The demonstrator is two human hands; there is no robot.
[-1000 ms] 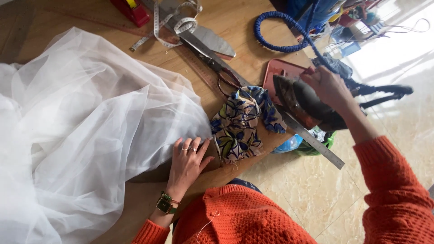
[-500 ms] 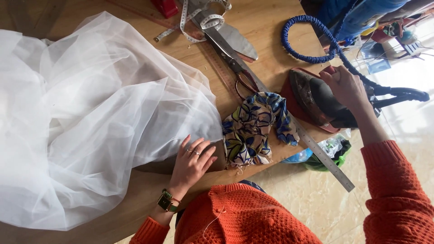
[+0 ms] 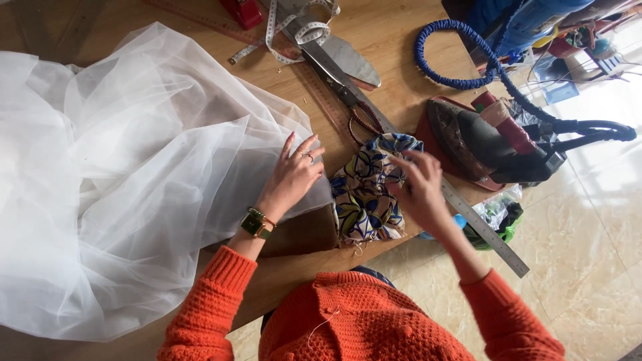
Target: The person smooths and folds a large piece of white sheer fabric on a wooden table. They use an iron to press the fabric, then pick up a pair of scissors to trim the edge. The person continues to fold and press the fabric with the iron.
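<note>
Reaching right hand [image 3: 418, 190] onto patterned fabric bundle [image 3: 368, 200], fingers spread, gripping nothing; left hand [image 3: 294, 175] lay flat, open, on white tulle [image 3: 134, 180] just left of bundle.

Bare wood behind the patterned cloth [image 3: 368, 194] is hemmed by scissors [image 3: 348, 93], iron [image 3: 488, 144] and tulle [image 3: 120, 180].

A wooden bench [image 3: 394, 63] fills most of the view. To its right lies a glossy floor [image 3: 588, 267] of beige marbled tiles, where bright daylight glares near the upper right corner.
</note>
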